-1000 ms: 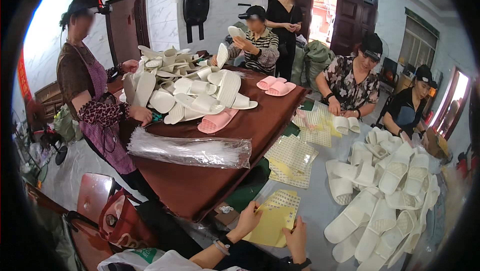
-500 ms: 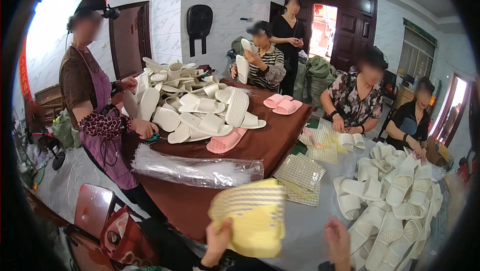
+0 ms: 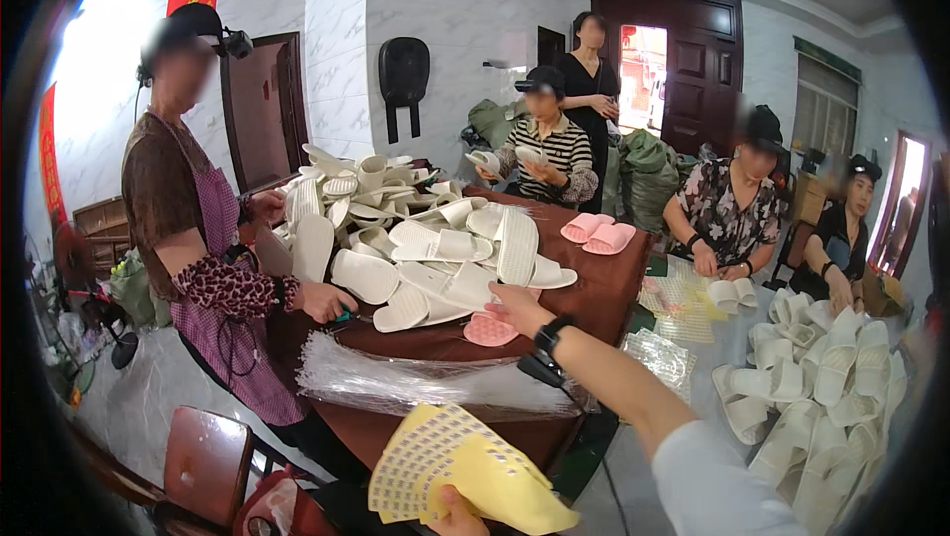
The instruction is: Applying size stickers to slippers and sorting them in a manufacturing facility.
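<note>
My left hand (image 3: 459, 513), low in the view, is closed around fanned yellow sheets of small stickers (image 3: 450, 462). My right hand (image 3: 520, 310) stretches over the brown-covered table, its arm in a white sleeve with a black band at the wrist. Its fingers are extended at the front edge of a heap of white slippers (image 3: 445, 247), right by a pink slipper (image 3: 489, 329) that it partly covers. Whether the fingertips touch a slipper is hard to make out.
A clear bag of thin plastic strips (image 3: 416, 383) lies along the near table edge. On the left a person in a purple apron (image 3: 213, 219) holds a green-handled tool (image 3: 344, 316). Pink slippers (image 3: 598, 233) sit farther back. More white slippers (image 3: 792, 368) cover the grey table.
My right hand has reached forward and left to the slipper heap. The yellow sheets in my left hand have tilted and fanned out lower down. The view has shifted somewhat.
</note>
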Motion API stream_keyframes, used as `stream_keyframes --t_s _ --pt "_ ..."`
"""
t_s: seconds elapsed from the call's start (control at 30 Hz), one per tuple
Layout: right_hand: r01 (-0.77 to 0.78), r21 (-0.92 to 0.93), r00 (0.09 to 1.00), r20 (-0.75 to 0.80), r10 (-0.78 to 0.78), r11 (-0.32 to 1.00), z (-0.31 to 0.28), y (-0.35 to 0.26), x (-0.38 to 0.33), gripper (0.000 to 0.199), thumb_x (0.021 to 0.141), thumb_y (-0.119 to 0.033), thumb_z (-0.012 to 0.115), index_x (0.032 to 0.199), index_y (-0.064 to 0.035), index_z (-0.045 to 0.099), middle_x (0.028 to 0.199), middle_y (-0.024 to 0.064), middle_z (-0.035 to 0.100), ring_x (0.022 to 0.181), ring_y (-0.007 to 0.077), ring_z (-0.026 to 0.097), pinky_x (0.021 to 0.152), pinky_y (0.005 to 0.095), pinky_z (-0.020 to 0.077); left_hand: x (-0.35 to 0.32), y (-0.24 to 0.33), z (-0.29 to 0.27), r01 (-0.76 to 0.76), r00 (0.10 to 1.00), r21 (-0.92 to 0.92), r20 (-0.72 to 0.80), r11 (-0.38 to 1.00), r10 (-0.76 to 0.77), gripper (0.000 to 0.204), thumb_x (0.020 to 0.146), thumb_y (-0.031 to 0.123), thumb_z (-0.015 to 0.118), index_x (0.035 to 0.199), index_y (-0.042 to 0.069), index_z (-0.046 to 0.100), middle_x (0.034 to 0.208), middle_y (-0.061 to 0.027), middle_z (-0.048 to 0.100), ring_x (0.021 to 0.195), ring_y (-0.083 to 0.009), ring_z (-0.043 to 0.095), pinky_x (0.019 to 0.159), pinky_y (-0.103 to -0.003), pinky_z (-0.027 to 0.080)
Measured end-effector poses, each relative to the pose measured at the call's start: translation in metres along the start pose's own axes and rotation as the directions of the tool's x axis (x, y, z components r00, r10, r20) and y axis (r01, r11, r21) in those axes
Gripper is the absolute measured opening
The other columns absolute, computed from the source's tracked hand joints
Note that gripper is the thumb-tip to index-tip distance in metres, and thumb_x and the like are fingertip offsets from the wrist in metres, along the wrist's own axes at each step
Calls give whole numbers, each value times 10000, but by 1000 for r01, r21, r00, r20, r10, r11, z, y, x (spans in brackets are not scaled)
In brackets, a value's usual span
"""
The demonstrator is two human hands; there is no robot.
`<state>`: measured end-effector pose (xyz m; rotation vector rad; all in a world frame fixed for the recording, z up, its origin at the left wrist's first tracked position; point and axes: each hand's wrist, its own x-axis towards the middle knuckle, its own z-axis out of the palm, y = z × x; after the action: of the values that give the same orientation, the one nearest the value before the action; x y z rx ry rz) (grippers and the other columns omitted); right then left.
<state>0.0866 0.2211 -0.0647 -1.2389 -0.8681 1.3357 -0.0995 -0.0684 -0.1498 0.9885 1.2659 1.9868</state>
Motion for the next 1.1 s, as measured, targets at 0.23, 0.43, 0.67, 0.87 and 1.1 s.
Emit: stream_keyframes --t_s 0.23,0.43,0.67,0.87,1.1 --pt "-31 45 998 -53 34 998 14 14 38 321 786 -366 669 743 -77 537 637 -6 478 547 124 421 471 266 349 2 5 -13 -82 987 129 148 988 63 132 874 51 515 888 -74 556 804 -98 583 724 -189 531 655 -315 445" --pt "343 -420 917 -45 -397 840 -41 -34 -47 303 791 -264 655 818 35 619 716 52 589 608 158 511 547 307 391 1 -8 -17 -68 980 84 192 994 51 198 913 107 508 996 -69 546 933 -107 590 821 -186 548 726 -311 448" --pt "338 -323 872 -245 -423 884 -124 -113 -213 176 829 -208 616 888 -43 610 610 -80 400 523 13 309 454 192 209 1 -23 -9 107 980 -244 190 964 -60 334 926 169 519 1130 -91 473 1090 -140 557 950 -185 544 817 -308 446" --pt "350 -467 830 -246 -500 812 -169 -115 -329 339 811 -183 629 1062 43 595 858 8 588 783 83 497 697 225 370 -34 6 -14 297 923 -389 351 872 -158 301 917 158 538 1106 -73 495 1052 -120 585 909 -177 576 802 -298 464" --pt "237 -589 911 -142 -387 773 -205 -80 -406 264 803 -140 634 1017 14 613 896 -2 607 825 82 522 755 227 386 -85 3 -29 506 787 -239 521 829 -330 274 902 96 554 1109 -78 511 1043 -111 594 930 -169 568 819 -289 445"
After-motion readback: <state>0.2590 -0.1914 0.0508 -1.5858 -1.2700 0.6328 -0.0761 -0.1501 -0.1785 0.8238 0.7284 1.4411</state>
